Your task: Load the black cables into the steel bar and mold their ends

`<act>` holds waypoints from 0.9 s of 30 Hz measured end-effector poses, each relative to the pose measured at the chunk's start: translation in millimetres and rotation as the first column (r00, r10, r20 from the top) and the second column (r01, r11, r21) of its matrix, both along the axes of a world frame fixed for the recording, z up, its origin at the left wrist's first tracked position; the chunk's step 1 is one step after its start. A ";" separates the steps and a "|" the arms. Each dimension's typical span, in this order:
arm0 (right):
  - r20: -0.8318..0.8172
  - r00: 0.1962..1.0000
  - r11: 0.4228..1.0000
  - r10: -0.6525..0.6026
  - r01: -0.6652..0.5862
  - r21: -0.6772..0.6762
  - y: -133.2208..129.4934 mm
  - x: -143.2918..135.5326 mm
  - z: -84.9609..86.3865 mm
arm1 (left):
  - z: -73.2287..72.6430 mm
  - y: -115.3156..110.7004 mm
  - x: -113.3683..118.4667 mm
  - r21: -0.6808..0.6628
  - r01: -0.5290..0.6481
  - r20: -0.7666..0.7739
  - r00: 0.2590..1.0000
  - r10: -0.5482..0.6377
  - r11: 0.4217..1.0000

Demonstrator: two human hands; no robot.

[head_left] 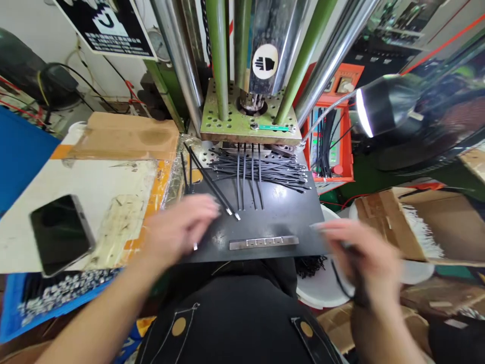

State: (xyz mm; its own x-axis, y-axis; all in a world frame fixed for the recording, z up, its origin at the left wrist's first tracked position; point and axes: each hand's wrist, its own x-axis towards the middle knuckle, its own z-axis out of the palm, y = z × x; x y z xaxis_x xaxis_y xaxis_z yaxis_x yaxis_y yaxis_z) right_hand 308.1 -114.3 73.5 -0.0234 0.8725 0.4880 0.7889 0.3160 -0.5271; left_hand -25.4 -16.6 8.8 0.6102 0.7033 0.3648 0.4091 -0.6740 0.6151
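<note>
My left hand (185,222), smeared by motion, is over the left part of the dark work plate (276,217). It is beside black cables (214,189) with silver metal ends; a small metal tip shows just under it. Whether it grips anything is unclear. My right hand (364,258), also blurred, hangs right of the plate above a white bucket (316,290). Something dark shows near its palm, too smeared to name. A slotted metal bar (264,242) lies near the plate's front edge. Several black strips (252,177) stick out from under the green press (250,121), by a pile of black cables (280,172).
A phone (62,232) rests on the left-hand board. Below it is a blue bin (68,298) of metal-ended pieces. At right stand a lit lamp (386,106), a red control box (350,172) and a cardboard box (382,217) with white strips. Steel columns (182,55) flank the press.
</note>
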 end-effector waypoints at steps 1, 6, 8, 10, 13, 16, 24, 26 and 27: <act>-0.032 0.980 0.971 0.198 -0.200 -0.133 2.6 -16.2 -12.8 | -4.3 -3.7 19.2 0.058 0.090 0.032 0.995 -0.092 0.994; -0.111 0.938 0.923 0.328 -0.344 -0.172 19.7 -43.7 -67.3 | -21.0 -25.3 79.9 -0.045 0.173 0.029 0.985 -0.172 0.984; -0.067 0.931 0.912 0.359 -0.365 -0.186 19.9 -41.2 -69.9 | -16.9 -29.7 86.0 -0.084 0.135 -0.041 0.990 -0.139 0.987; 0.034 0.914 0.894 0.405 -0.388 -0.226 17.7 -41.0 -65.2 | -7.7 -32.7 89.5 -0.070 0.117 -0.157 0.979 -0.127 0.991; 0.198 0.879 0.886 0.434 -0.376 -0.271 14.9 -46.6 -56.9 | 4.7 -36.6 96.9 0.027 0.106 -0.325 0.941 -0.092 0.994; 0.212 0.870 0.879 0.446 -0.380 -0.289 14.7 -48.0 -53.0 | 9.6 -33.1 97.6 0.043 0.169 -0.368 0.919 -0.141 0.985; -0.079 0.958 0.948 0.276 -0.285 -0.141 12.4 -24.3 -67.5 | -4.1 37.6 52.8 0.115 0.105 -0.453 0.890 -0.042 0.988; -0.050 0.956 0.950 0.288 -0.292 -0.114 11.5 -24.3 -73.3 | -11.9 51.8 51.4 0.135 0.178 -0.475 0.875 -0.094 0.975; -0.009 0.952 0.946 0.307 -0.306 -0.103 11.1 -25.4 -74.9 | -14.6 55.6 53.0 0.147 0.214 -0.487 0.865 -0.118 0.966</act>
